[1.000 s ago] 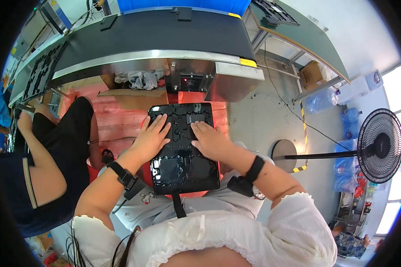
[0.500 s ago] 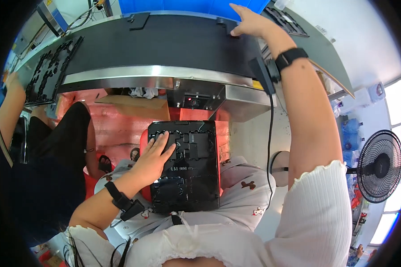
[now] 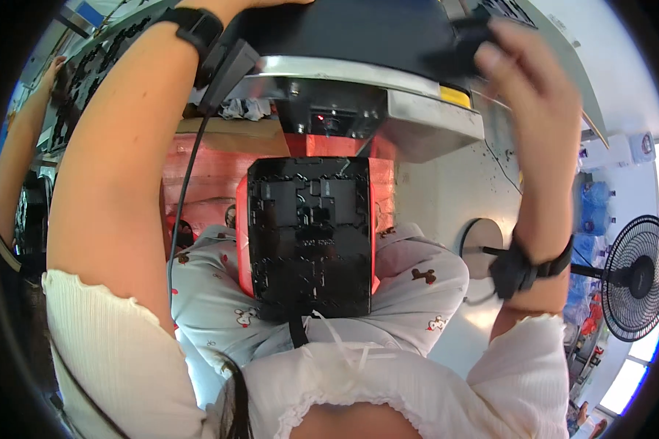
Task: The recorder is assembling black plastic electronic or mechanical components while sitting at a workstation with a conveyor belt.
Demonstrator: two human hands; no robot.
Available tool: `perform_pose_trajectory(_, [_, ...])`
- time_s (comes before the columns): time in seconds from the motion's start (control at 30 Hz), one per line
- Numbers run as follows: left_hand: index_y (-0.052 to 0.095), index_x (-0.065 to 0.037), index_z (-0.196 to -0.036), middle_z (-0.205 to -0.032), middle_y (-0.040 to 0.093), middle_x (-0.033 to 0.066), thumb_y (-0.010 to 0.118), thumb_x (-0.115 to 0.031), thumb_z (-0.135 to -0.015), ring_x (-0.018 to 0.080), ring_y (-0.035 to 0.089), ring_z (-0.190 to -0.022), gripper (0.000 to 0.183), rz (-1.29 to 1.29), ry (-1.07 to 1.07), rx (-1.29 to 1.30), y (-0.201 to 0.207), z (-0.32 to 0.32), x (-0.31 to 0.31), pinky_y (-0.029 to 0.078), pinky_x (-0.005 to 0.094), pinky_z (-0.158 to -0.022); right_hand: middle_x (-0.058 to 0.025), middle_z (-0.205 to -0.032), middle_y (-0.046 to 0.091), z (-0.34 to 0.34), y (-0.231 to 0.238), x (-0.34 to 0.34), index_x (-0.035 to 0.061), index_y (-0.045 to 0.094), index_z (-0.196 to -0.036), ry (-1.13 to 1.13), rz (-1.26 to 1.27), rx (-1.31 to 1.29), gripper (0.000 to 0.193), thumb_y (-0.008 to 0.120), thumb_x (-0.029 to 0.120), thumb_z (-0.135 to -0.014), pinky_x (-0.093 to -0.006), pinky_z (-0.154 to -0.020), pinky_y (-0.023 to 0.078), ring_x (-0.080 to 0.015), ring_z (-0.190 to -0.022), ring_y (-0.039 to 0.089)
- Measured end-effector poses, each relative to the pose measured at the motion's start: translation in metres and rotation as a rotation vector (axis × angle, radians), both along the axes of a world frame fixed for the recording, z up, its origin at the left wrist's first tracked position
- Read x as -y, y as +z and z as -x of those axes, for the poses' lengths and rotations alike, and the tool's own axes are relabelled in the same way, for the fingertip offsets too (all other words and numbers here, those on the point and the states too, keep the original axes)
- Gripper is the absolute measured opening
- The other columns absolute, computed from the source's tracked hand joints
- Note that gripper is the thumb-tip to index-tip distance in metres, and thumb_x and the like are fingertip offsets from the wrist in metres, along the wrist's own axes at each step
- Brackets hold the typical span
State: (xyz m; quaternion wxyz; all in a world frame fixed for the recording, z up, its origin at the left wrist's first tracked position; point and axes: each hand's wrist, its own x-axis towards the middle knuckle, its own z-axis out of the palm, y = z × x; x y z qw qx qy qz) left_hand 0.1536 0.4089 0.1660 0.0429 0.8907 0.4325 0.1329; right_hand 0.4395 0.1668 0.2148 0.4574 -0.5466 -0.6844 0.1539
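Observation:
At the right end of the dark belt surface [image 3: 359,36], my right hand [image 3: 534,73] is smeared by motion. Its thumb and fingers close on a small black plastic piece [image 3: 467,47], whose shape is blurred. My left arm reaches over the far side of the belt. Only a sliver of my left hand [image 3: 274,2] shows at the top edge, its fingers mostly cut off. A glossy black moulded tray [image 3: 311,271] with cut-out shapes lies on my lap, with neither hand touching it.
A metal rail [image 3: 329,69] edges the belt. Below stand a control box [image 3: 333,121] and a cardboard box [image 3: 234,137]. A cable hangs from my left wristband [image 3: 198,33]. A co-worker's arm [image 3: 25,139] is at far left, by another black tray [image 3: 99,80]. A fan [image 3: 637,282] stands right.
My left hand has left the tray on my lap and reached up across the belt. My right hand has drawn back rightward from the belt's far side, bringing the black piece along.

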Motion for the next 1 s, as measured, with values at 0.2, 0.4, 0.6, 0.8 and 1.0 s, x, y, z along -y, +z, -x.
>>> perform_pose_trajectory(0.2, [0.055, -0.005, -0.137, -0.134, 0.052, 0.0251, 0.064, -0.052, -0.089, 0.0397, 0.048, -0.127, 0.068, 0.026, -0.015, -0.128, 0.01, -0.027, 0.018, 0.036, 0.0433, -0.11, -0.0117, -0.102, 0.062, 0.045, -0.134, 0.114, 0.0012, 0.067, -0.114, 0.61, 0.649, 0.011, 0.029, 0.067, 0.0, -0.085, -0.0344, -0.083, 0.05, -0.0284, -0.095, 0.062])
perform_pose_trajectory(0.4, [0.06, -0.003, -0.128, -0.122, 0.058, 0.0245, 0.066, -0.052, -0.087, 0.0397, 0.053, -0.115, 0.064, 0.013, -0.057, 0.201, -0.002, -0.018, 0.15, 0.043, 0.0422, -0.101, -0.0115, -0.128, 0.053, 0.055, -0.221, 0.192, -0.0012, 0.057, -0.127, 0.516, 0.292, 0.504, 0.043, 0.064, 0.016, -0.089, -0.0431, -0.097, 0.043, -0.0306, -0.119, 0.05])
perform_pose_trajectory(0.6, [0.059, -0.01, -0.13, -0.124, 0.051, 0.0168, 0.081, -0.037, -0.071, 0.0366, 0.05, -0.118, 0.068, 0.155, -0.327, 0.148, -0.06, 0.029, 0.347, 0.04, 0.0475, -0.1, -0.0124, -0.15, 0.04, 0.05, -0.23, 0.229, 0.0002, 0.051, -0.137, 0.514, 0.133, 0.816, 0.051, 0.057, 0.026, -0.094, -0.0568, -0.112, 0.028, -0.0311, -0.14, 0.034])
perform_pose_trajectory(0.8, [0.051, -0.006, -0.137, -0.139, 0.044, 0.0183, 0.075, -0.041, -0.077, 0.0362, 0.042, -0.129, 0.074, 0.234, -0.186, -0.078, -0.151, 0.056, 0.421, 0.029, 0.0525, -0.111, -0.0175, -0.133, 0.053, 0.057, -0.219, 0.211, -0.0013, 0.06, -0.124, 0.579, 0.108, 0.918, 0.042, 0.062, 0.022, -0.088, -0.0529, -0.106, 0.036, -0.0304, -0.126, 0.048])
perform_pose_trajectory(1.0, [0.033, 0.0, -0.148, -0.159, 0.024, 0.0187, 0.061, -0.038, -0.09, 0.0337, 0.022, -0.148, 0.075, 0.162, -0.238, -0.241, -0.181, 0.072, 0.445, 0.016, 0.0533, -0.12, -0.0167, -0.122, 0.056, 0.087, -0.13, 0.126, 0.003, 0.061, -0.116, 0.237, -0.325, 0.389, 0.037, 0.069, 0.01, -0.08, -0.0446, -0.092, 0.043, -0.0337, -0.112, 0.055])
